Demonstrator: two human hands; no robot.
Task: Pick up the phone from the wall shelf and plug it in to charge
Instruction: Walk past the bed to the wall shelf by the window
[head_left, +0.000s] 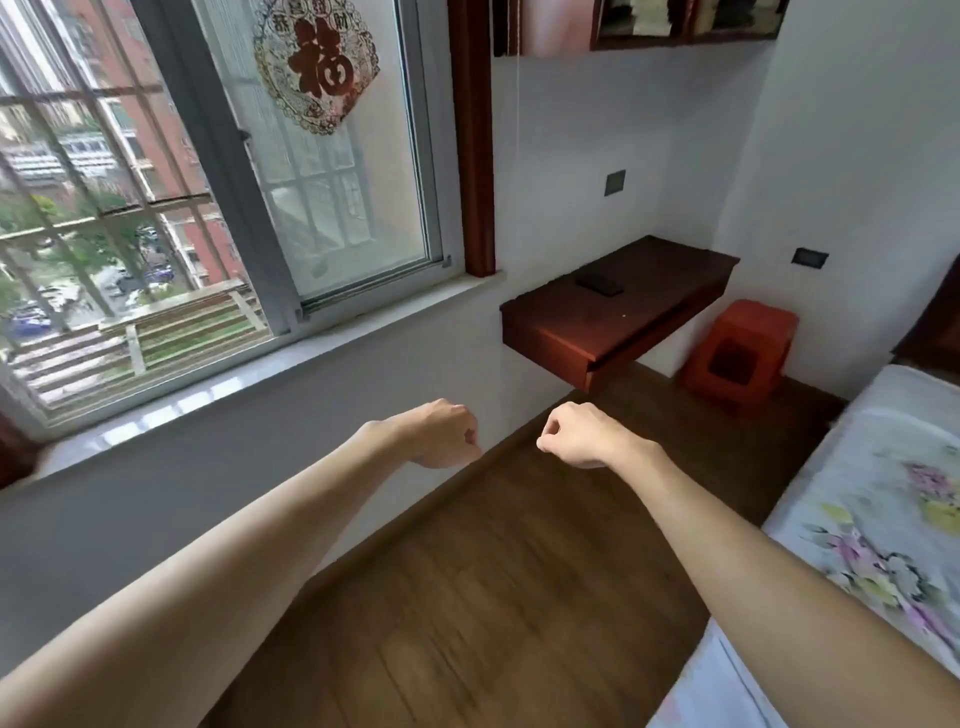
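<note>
A dark phone (600, 283) lies flat on a red-brown wall shelf (582, 332) fixed to the white wall in the far corner. My left hand (444, 434) and my right hand (576, 434) are held out side by side over the wooden floor, well short of the shelf. Both are curled into loose fists with nothing in them. A dark wall socket (615, 182) sits above the shelf, and another socket (810, 257) is on the right wall. No charging cable shows.
A large window (208, 208) with a pale sill fills the left. An orange plastic stool (740, 351) stands on the floor under the shelf's right end. A bed (878, 499) with a flowered cover runs along the right edge.
</note>
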